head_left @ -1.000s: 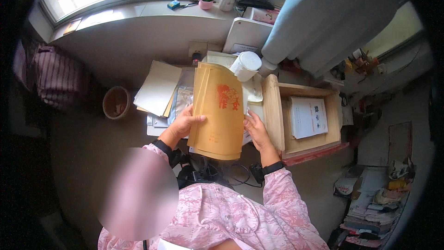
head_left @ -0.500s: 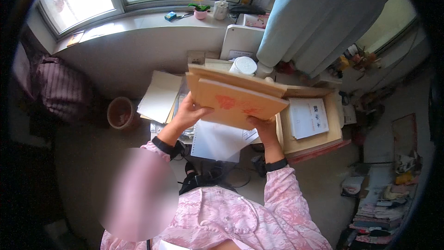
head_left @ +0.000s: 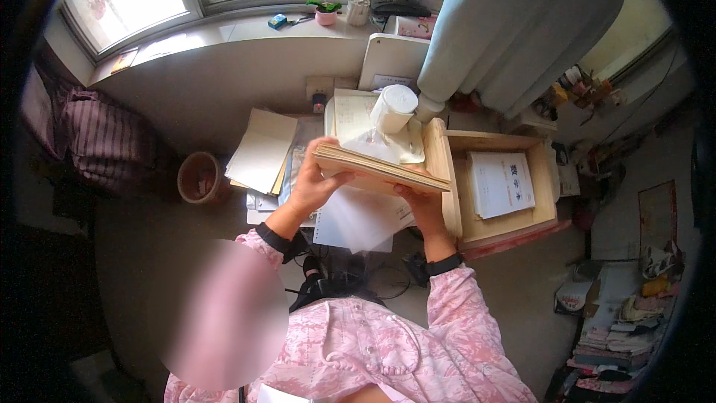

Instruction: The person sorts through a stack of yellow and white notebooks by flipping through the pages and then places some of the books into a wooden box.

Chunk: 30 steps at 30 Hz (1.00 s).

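Observation:
A stack of tan-covered notebooks [head_left: 384, 169] is held between my two hands above the low table, its edges turned up toward me. My left hand [head_left: 315, 183] is closed on the stack's left end, thumb on the near side. At the right end my right hand [head_left: 422, 207] grips it, also with the thumb in front. Under the stack lies a white sheet with punched holes [head_left: 332, 230], partly hidden by the notebooks. To the right, an open wooden drawer [head_left: 468, 233] contains a pile of white booklets [head_left: 501, 185].
A white lidded jar [head_left: 397, 108] stands just beyond the stack. Loose cream papers [head_left: 262, 148] lie at the table's left, near a pinkish bin [head_left: 199, 177]. A sunflower ornament [head_left: 321, 0] sits on the windowsill; a pale blue curtain [head_left: 522, 30] hangs at the right.
The notebooks have tipped from showing a broad tan cover with red marks to showing mostly their edges, now squared together. Both hands have kept hold, and the jar behind shows more fully.

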Each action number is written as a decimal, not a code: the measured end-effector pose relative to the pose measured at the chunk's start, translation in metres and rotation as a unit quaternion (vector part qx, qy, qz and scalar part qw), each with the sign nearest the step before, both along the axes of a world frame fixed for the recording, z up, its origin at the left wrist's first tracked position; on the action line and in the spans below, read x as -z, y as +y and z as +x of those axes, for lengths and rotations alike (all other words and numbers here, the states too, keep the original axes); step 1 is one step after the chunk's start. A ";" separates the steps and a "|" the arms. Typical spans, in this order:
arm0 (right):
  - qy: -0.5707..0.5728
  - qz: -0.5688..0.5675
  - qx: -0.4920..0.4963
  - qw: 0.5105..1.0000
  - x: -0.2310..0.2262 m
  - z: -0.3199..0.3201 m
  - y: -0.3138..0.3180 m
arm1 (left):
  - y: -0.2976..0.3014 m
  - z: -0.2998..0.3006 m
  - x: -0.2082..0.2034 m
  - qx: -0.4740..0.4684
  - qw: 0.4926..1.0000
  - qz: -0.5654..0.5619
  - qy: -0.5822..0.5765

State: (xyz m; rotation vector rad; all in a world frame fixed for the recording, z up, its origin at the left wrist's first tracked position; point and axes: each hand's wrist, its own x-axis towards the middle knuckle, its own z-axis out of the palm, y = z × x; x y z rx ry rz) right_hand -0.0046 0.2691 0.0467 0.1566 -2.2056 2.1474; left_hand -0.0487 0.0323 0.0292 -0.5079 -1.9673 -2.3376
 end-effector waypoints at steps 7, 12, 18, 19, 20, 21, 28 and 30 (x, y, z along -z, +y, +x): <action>-0.006 0.022 0.010 1.000 0.010 -0.003 -0.003 | -0.002 0.004 -0.003 -0.032 0.992 -0.100 0.073; -0.075 -0.019 0.037 0.996 0.019 -0.007 0.002 | -0.002 -0.002 -0.002 -0.006 0.995 -0.095 0.041; -0.023 -0.017 0.093 0.995 0.019 -0.007 -0.005 | -0.003 -0.006 -0.003 -0.002 0.991 -0.073 0.109; -0.036 -0.051 0.066 0.996 0.015 -0.008 -0.006 | -0.006 -0.006 -0.003 -0.008 0.989 -0.098 0.114; -0.049 -0.085 0.039 0.994 0.009 -0.010 -0.006 | -0.007 -0.005 -0.005 -0.008 0.992 -0.093 0.081; -0.059 -0.116 0.015 0.991 0.001 -0.010 -0.007 | -0.005 -0.003 -0.008 -0.006 0.995 -0.087 0.050; 0.039 -0.013 0.029 0.999 0.021 -0.017 -0.010 | -0.003 -0.011 0.016 -0.010 0.988 -0.110 0.110; 0.025 -0.018 0.055 0.998 0.018 -0.014 -0.015 | -0.004 -0.013 0.033 0.012 0.999 -0.052 -0.003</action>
